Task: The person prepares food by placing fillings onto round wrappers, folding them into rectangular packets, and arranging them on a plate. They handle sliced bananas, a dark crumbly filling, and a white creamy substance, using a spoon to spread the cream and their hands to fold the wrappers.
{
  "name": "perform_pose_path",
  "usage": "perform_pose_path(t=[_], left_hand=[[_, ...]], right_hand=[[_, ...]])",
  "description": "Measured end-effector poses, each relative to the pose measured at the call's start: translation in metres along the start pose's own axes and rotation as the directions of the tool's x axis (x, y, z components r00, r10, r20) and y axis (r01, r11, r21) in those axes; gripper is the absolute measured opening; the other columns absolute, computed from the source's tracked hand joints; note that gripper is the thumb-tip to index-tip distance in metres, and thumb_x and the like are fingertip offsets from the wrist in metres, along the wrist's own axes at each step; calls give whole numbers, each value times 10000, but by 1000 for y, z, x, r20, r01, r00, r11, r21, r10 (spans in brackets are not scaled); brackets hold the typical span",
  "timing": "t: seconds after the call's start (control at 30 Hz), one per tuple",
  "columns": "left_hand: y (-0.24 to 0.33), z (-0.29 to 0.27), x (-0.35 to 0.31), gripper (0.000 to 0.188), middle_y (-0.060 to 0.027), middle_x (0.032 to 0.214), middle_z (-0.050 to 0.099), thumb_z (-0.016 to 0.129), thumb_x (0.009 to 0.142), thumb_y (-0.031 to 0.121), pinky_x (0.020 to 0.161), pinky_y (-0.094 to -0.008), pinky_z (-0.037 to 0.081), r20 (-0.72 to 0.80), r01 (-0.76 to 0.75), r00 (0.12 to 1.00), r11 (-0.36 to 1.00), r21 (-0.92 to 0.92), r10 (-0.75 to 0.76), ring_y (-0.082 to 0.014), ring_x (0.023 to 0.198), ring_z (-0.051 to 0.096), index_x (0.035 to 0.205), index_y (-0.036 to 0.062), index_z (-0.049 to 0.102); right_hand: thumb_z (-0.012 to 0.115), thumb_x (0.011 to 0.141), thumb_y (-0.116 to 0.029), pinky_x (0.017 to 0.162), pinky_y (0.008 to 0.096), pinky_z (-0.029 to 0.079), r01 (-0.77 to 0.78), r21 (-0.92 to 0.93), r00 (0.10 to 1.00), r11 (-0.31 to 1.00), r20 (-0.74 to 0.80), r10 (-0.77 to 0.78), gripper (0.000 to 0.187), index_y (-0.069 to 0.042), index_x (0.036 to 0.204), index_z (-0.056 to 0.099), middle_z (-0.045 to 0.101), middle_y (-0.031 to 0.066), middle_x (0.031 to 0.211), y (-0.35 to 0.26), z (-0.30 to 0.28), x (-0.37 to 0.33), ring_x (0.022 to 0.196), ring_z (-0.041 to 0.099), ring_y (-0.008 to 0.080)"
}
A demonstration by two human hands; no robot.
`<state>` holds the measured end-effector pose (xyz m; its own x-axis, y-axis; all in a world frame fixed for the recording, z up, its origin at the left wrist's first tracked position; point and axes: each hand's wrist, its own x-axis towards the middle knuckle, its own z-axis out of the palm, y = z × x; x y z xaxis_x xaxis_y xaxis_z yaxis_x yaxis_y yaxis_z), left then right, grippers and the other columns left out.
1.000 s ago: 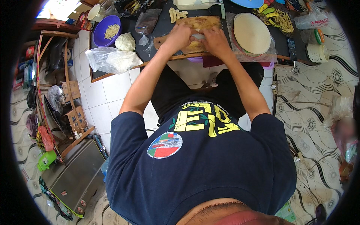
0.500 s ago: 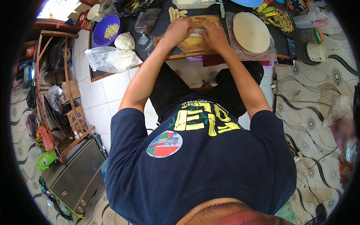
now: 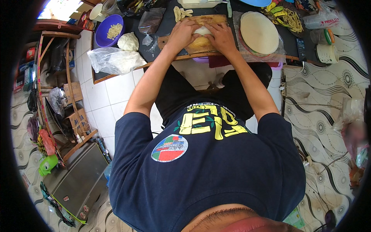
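On a wooden cutting board [image 3: 201, 47] lies a pale, thin wrapper [image 3: 201, 30], partly folded into a roll. My left hand [image 3: 184, 34] holds its left side and my right hand [image 3: 221, 36] its right side, fingers curled over it. Both hands hide the ends of the roll, and whatever is inside does not show. Flattened peeled banana pieces [image 3: 181, 14] lie just beyond the board. To the right of it, a stack of round pale wrappers [image 3: 259, 33] rests on a plastic sheet.
At left stand a purple bowl [image 3: 100, 35] of chopped pale bits, a white lump [image 3: 128, 41] and a clear plastic bag [image 3: 116, 62]. A knife [image 3: 229, 9] lies by a white tray [image 3: 199, 4]. Banana peels [image 3: 288, 19] and a phone [image 3: 300, 48] are at right.
The white roll between my hands looks wider and more rounded than before. My fingers have shifted slightly around it, and my hands stay over the board.
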<state>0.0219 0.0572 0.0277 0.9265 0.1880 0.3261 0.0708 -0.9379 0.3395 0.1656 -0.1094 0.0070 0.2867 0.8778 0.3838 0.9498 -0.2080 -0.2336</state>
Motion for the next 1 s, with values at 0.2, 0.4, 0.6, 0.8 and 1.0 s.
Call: perform_pose_path(t=[0.2, 0.4, 0.6, 0.8, 1.0], left_hand=[[-3, 0, 0, 381, -79, 1139, 705, 787, 829, 276, 976, -408, 474, -29, -29, 999, 999, -24, 28, -278, 1147, 621, 1164, 98, 744], [-16, 14, -6, 393, -37, 1144, 720, 810, 807, 302, 970, -406, 463, -88, 3, 996, 988, -152, -17, -253, 1140, 622, 1146, 112, 759], [-14, 15, -8, 401, -32, 1138, 729, 819, 796, 274, 968, -405, 461, -107, 6, 994, 985, -172, -24, -246, 1139, 628, 1162, 123, 757], [-15, 16, -7, 396, -40, 1130, 728, 817, 792, 269, 965, -407, 460, -113, 10, 993, 984, -178, -31, -251, 1142, 625, 1155, 122, 759], [-7, 6, -3, 386, -66, 1118, 714, 827, 798, 270, 942, -409, 465, -81, 6, 996, 987, -158, -19, -273, 1136, 621, 1128, 86, 749]], right_hand=[[700, 905, -305, 1000, 454, 437, 65, 5, 996, 998, -61, -64, 470, -165, 1350, 651, 667, 15, 1313, 1, -1, -1, 1198, 578, 277], [730, 884, -258, 988, 436, 458, 87, 96, 992, 992, -98, -78, 461, -147, 1327, 669, 684, 35, 1287, -1, 0, -1, 1223, 589, 277], [732, 887, -242, 992, 425, 465, 60, 106, 994, 993, -94, -50, 431, -143, 1304, 686, 685, 41, 1294, -3, -1, -1, 1227, 590, 277], [737, 886, -215, 973, 421, 488, 131, 145, 984, 981, -143, -110, 372, -143, 1251, 721, 697, 45, 1272, -3, 1, 4, 1197, 621, 280], [736, 888, -198, 951, 412, 498, 86, 163, 987, 983, -149, -62, 354, -158, 1240, 729, 708, 34, 1255, -7, 5, -3, 1190, 634, 263]])
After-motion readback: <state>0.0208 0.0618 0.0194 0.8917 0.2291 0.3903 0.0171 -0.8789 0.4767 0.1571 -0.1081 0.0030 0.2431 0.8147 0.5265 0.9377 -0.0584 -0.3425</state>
